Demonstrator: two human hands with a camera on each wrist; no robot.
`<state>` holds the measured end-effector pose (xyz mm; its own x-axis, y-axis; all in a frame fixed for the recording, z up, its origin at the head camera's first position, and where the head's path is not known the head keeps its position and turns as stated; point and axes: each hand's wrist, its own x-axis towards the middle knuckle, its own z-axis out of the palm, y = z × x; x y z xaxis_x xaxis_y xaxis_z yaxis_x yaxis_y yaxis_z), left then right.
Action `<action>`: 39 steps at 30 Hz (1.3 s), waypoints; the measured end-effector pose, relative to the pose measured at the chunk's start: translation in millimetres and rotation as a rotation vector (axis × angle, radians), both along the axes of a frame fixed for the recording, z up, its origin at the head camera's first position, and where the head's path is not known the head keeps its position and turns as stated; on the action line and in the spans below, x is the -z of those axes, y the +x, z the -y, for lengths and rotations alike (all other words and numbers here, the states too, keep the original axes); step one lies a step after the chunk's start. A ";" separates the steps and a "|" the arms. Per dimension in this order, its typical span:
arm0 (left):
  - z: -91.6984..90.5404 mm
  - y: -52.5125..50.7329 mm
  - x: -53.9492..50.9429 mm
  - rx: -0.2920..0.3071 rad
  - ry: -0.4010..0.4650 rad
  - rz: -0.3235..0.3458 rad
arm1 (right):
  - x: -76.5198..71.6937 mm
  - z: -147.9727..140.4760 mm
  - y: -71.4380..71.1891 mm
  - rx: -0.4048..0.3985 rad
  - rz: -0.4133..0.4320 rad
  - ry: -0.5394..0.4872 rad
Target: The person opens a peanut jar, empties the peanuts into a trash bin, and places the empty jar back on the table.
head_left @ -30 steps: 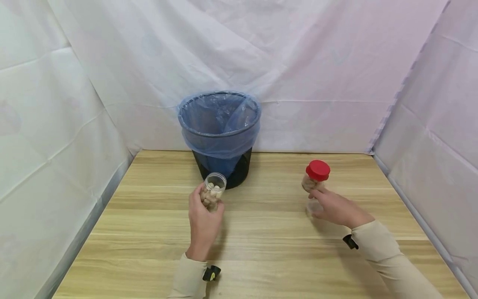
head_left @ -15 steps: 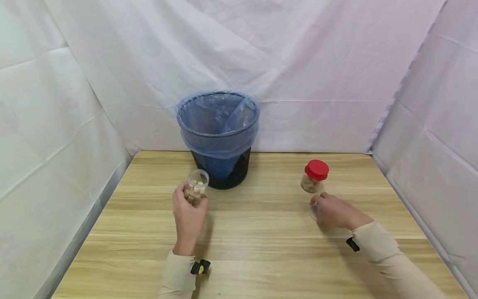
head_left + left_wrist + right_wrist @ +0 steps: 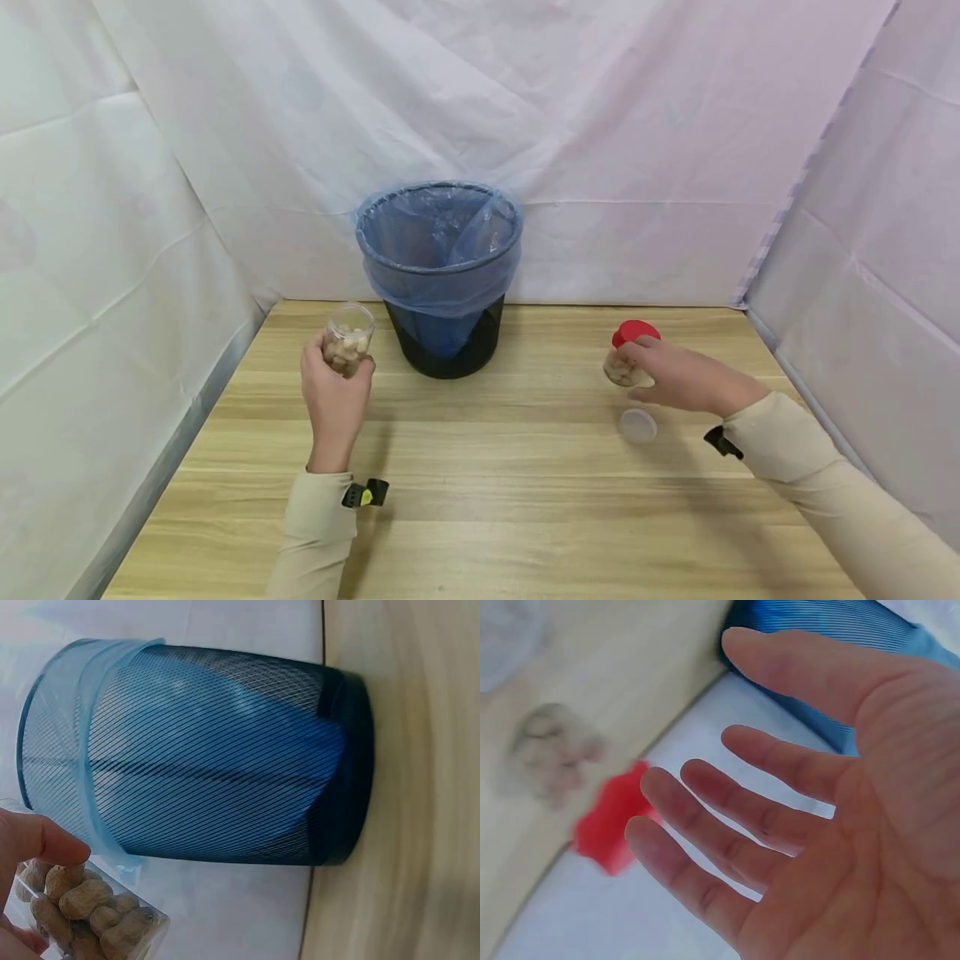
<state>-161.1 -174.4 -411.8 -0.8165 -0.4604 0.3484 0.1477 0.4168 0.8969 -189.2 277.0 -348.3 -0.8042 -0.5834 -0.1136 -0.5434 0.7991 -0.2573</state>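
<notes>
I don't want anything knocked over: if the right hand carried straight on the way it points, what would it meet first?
Most likely the red-lidded jar, which the right hand partly covers in the head view; depth is unclear, so the hand might pass over or beside it.

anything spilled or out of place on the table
Nothing looks spilled or damaged. The one loose item is the clear lid, lying by itself on the table, while the jar in the left hand is uncovered.
</notes>
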 end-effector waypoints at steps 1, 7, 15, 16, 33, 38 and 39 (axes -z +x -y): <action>2.1 -2.4 -3.0 -0.007 -0.008 -0.011 | -6.5 5.1 -2.4 -0.005 -0.004 -0.003; 9.6 -18.3 -24.0 -0.034 -0.059 -0.100 | -45.0 35.1 -22.1 0.011 -0.004 -0.001; 16.6 -42.6 -61.4 -0.053 -0.129 -0.223 | -99.5 70.5 -61.1 -0.051 -0.012 0.012; 17.7 -45.9 -66.2 -0.051 -0.138 -0.228 | -105.4 74.4 -67.0 -0.062 -0.020 0.011; 19.7 -102.9 -125.1 -0.003 -0.213 -0.186 | -170.4 143.3 -160.2 0.002 -0.103 0.067; 12.2 -115.9 -130.8 0.016 -0.295 -0.214 | -157.6 161.5 -174.3 0.029 -0.115 0.013; 10.3 -117.9 -131.6 0.019 -0.310 -0.216 | -154.0 164.6 -176.1 0.042 -0.119 0.005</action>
